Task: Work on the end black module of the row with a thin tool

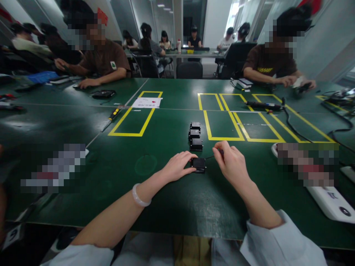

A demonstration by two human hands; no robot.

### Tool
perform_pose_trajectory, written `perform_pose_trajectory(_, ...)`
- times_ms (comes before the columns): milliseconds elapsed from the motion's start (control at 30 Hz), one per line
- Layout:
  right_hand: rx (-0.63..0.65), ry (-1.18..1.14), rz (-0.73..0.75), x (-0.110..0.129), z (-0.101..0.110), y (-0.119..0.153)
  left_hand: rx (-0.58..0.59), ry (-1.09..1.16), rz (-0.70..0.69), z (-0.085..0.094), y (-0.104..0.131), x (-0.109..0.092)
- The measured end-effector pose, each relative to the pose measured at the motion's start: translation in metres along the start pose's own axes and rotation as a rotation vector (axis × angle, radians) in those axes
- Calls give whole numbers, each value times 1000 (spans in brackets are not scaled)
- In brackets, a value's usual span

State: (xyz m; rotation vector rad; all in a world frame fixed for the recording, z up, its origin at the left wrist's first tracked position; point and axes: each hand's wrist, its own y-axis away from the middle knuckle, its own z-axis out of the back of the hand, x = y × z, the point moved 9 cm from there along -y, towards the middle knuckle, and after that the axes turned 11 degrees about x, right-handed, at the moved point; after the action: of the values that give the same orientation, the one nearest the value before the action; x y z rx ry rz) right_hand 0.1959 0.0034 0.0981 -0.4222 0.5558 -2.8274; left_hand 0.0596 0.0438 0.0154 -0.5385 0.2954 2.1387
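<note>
On the green table lies a small black box-shaped part (pixel 199 165) with small metal ends at its sides. My left hand (pixel 177 166) grips it from the left, thumb at the near side and fingers at the far side. My right hand (pixel 230 161) is closed around a small dark screwdriver (pixel 210 157), most of its handle hidden in the fingers. Its thin shaft points left and reaches the right side of the box; whether the tip touches cannot be seen. Just beyond, three similar black boxes (pixel 195 134) stand in a row leading away from me.
Yellow tape rectangles (pixel 226 139) mark the green table (pixel 172 207). A yellow-and-black screwdriver (pixel 113 114) and a white paper (pixel 147 102) lie left of centre. A black corded tool (pixel 264 106) is at right. White devices (pixel 330 201) flank me. Two people work across the table.
</note>
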Motion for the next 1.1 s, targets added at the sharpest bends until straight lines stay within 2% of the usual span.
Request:
perform_pose_trajectory(800,-40,39,-8,-3,2,0,4,0,14,-2,0,2)
perform_pose_trajectory(1100,-1,34,-23,-4,0,0,9,-4,16,-1,0,0)
